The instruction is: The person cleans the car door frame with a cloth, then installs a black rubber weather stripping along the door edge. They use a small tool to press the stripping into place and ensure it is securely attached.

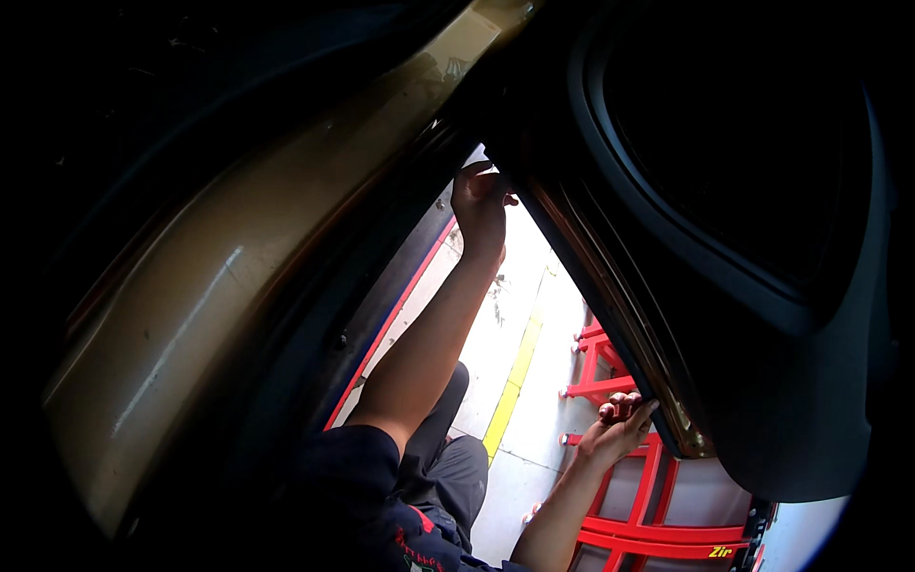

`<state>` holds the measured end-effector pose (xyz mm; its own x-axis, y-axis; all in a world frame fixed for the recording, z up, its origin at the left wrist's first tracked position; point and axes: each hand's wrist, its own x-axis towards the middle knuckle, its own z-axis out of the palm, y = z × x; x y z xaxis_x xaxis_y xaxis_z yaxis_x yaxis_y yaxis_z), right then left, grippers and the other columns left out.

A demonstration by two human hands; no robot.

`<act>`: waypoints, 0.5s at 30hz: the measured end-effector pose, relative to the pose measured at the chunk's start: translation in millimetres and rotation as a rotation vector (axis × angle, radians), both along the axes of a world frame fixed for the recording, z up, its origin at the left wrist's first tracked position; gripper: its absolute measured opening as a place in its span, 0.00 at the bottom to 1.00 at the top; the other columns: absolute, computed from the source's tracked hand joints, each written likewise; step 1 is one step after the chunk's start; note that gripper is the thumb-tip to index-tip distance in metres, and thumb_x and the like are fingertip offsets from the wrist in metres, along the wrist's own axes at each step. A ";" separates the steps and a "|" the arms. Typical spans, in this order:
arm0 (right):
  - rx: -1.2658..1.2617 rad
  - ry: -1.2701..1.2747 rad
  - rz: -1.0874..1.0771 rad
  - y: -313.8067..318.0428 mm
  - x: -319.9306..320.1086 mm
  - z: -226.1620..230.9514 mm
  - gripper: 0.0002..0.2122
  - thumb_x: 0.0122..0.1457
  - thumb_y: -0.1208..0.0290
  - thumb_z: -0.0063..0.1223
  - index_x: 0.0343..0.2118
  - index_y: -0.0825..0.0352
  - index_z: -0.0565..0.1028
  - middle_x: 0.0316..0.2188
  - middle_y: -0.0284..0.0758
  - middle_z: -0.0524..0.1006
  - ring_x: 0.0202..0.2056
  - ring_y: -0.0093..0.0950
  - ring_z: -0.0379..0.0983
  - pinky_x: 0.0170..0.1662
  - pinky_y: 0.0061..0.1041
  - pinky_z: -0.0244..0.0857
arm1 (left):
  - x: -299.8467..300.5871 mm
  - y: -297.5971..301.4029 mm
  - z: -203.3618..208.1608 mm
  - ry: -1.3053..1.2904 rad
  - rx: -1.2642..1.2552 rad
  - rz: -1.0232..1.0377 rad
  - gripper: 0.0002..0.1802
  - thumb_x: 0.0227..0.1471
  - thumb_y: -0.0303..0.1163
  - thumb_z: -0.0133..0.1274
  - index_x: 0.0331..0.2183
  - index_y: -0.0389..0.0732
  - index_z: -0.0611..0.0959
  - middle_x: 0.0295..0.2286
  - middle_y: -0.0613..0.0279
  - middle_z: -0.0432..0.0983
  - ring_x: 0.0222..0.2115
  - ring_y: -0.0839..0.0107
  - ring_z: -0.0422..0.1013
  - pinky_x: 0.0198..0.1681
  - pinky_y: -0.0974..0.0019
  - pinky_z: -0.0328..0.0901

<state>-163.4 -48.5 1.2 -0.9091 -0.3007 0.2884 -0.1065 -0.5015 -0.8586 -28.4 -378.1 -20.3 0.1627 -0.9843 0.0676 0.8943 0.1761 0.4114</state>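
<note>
A tan car body panel (pixel 219 257) runs down the left, and a dark car door (pixel 810 400) stands open on the right. My left hand (pixel 481 188) reaches up to the narrow top of the gap between them, close to the door's inner edge. Its fingers are curled, and shade hides whatever they hold. Lower down, my right hand (pixel 618 429) is at the door's bottom end. Its thumb rests against the door edge (pixel 658 381) while the other fingers curl in; anything inside them is hidden.
Red metal frames (pixel 648 534) stand on the pale floor below the door. A yellow line (pixel 515 381) crosses that floor. A dark ledge with a red edge (pixel 391 324) lies beside my left forearm. My bent legs (pixel 457 477) show below.
</note>
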 end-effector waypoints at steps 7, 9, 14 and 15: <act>0.029 -0.014 -0.022 -3.8 10.5 7.7 0.12 0.68 0.60 0.57 0.36 0.64 0.81 0.23 0.32 0.79 0.17 0.17 0.72 0.20 0.09 0.62 | 0.2 -3.4 -5.0 0.123 -0.019 -0.036 0.14 0.57 0.22 0.61 0.45 0.44 0.80 0.34 0.64 0.82 0.32 0.75 0.76 0.36 0.70 0.71; 0.018 -0.022 -0.008 -1.5 8.7 6.2 0.11 0.69 0.61 0.57 0.37 0.65 0.81 0.24 0.32 0.79 0.18 0.17 0.72 0.20 0.09 0.63 | 2.2 -1.3 -4.5 0.151 0.017 -0.081 0.14 0.57 0.22 0.62 0.45 0.44 0.81 0.34 0.65 0.82 0.32 0.75 0.76 0.36 0.70 0.71; 0.061 0.063 0.005 6.4 3.2 -0.3 0.13 0.71 0.59 0.53 0.39 0.65 0.80 0.26 0.33 0.81 0.20 0.18 0.75 0.20 0.08 0.63 | 3.4 -5.6 -8.3 0.073 -0.053 -0.054 0.15 0.56 0.22 0.63 0.45 0.45 0.82 0.35 0.64 0.82 0.32 0.75 0.76 0.36 0.69 0.70; 0.102 0.103 -0.009 6.5 5.5 1.2 0.14 0.72 0.59 0.51 0.40 0.65 0.80 0.27 0.33 0.81 0.20 0.19 0.76 0.20 0.08 0.63 | 3.3 -6.7 -7.6 0.039 -0.053 -0.051 0.15 0.56 0.21 0.63 0.45 0.45 0.81 0.34 0.64 0.82 0.31 0.76 0.75 0.36 0.70 0.70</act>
<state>-157.9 -42.0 2.4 -0.8792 -0.3249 0.3484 -0.2008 -0.4104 -0.8895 -25.0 -384.7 -27.8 0.1158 -0.9866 0.1147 0.9178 0.1505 0.3675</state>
